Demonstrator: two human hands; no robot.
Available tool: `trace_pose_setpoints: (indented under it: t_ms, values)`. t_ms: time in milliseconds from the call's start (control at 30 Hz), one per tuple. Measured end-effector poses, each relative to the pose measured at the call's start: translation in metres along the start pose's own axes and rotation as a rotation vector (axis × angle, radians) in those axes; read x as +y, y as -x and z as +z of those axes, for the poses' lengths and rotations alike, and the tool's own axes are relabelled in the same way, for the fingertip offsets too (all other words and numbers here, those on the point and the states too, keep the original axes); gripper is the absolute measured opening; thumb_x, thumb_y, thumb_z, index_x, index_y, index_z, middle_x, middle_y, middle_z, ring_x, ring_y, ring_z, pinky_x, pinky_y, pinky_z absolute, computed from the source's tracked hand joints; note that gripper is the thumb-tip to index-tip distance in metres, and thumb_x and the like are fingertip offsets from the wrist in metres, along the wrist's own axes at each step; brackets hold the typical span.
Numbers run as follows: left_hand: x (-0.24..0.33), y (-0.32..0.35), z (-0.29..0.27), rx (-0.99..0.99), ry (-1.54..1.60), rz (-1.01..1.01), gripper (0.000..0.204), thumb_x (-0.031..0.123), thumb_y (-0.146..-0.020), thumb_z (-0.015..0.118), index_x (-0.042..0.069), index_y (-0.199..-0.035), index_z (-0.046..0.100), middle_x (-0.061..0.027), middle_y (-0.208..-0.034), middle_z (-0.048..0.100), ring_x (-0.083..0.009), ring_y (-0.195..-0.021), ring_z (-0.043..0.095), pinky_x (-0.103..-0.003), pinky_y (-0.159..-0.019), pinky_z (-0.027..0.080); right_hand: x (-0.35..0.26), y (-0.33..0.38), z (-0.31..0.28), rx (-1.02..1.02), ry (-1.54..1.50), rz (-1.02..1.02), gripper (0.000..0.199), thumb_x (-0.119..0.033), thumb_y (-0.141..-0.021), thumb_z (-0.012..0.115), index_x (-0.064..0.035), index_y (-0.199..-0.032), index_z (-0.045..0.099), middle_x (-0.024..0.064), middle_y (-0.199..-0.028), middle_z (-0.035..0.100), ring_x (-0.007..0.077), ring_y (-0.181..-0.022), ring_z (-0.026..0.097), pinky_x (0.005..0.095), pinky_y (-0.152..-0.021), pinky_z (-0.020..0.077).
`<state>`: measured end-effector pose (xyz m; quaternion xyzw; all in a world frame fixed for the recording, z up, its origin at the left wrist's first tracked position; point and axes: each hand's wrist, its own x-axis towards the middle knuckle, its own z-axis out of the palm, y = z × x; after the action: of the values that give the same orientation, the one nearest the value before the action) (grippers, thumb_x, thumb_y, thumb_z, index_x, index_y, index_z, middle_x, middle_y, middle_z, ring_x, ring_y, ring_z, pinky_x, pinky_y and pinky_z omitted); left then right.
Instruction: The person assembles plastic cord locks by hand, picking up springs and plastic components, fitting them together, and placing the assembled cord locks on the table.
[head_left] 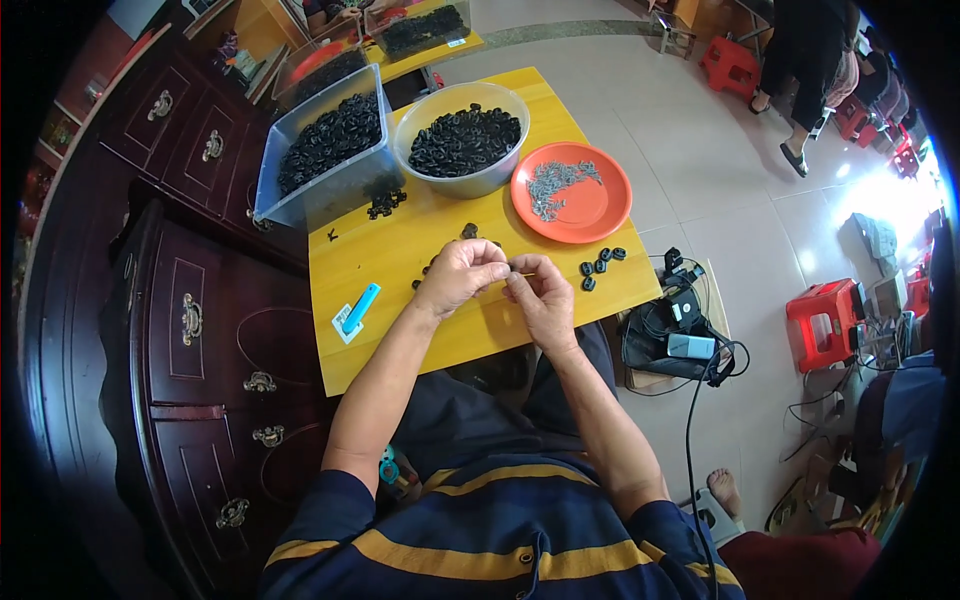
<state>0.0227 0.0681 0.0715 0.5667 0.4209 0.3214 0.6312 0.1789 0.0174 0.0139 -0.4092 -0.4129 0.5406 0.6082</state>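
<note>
Yellow wood is the top of the small table [400,250] in the middle of the frame, and almost everything of interest lies on it. Left of it stands a dark brown cabinet [190,330] with brass handles. At the upper left of the table sits a clear plastic box [300,190] full of small black parts, and beside it a round grey bowl [480,180] with the same black parts. To the right of the bowl is an orange plate [590,215] holding thin grey metal pins. A light blue tool [360,307] lies on a white card at the left part of the table.

The left hand [458,278] and the right hand [540,295] meet just above the table, near its lower edge. Both are closed in a pinch, fingertips touching. Between them is a thin pin [515,272], very small (I cannot tell if a black part is also held, the fingers hide it). A few loose black parts [600,265] lie just right of the right hand, near the table edge.

I judge that the danger here is the small size: the pin may slip from the pinch and fall to the tiled floor [700,170], where it is hard to find. The loose parts close to the edge could also be pushed off by the right wrist.
</note>
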Motion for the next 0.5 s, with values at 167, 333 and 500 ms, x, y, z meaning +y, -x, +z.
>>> trace_pose_setpoints:
  t_ms: [167, 333, 500]
  values:
    - [0.0, -0.015, 0.014, -0.016, -0.095, -0.094, 0.007, 0.011, -0.087, 0.071, 0.005, -0.088, 0.069, 0.0033, -0.073, 0.063, -0.0044, -0.063, 0.054, -0.022, -0.056, 0.044, 0.001, 0.0, -0.017, 0.106, 0.055, -0.1, 0.01, -0.003, -0.093, 0.067, -0.0012, -0.103, 0.064, 0.0002, -0.084, 0.068, 0.0068, -0.073, 0.064, 0.0232, -0.067, 0.0522]
    - [0.009, -0.063, 0.023, 0.129, -0.537, 0.185, 0.015, 0.015, -0.084, 0.071, 0.001, -0.088, 0.069, -0.0062, -0.075, 0.07, -0.0135, -0.068, 0.066, -0.033, -0.064, 0.053, 0.007, 0.0, -0.03, 0.08, 0.336, -0.131, 0.008, -0.004, -0.089, 0.068, -0.0026, -0.097, 0.066, 0.0037, -0.074, 0.066, 0.0068, -0.066, 0.062, 0.0242, -0.062, 0.0507]
    - [0.011, -0.123, 0.031, 0.192, -0.968, 0.439, 0.013, 0.011, -0.082, 0.067, 0.003, -0.09, 0.073, -0.0164, -0.087, 0.072, -0.0295, -0.078, 0.071, -0.039, -0.071, 0.056, 0.0, 0.0, -0.025, 0.0, 0.483, -0.221, 0.012, -0.005, -0.085, 0.068, -0.0016, -0.096, 0.066, 0.009, -0.074, 0.068, 0.0146, -0.061, 0.065, 0.028, -0.059, 0.0518]
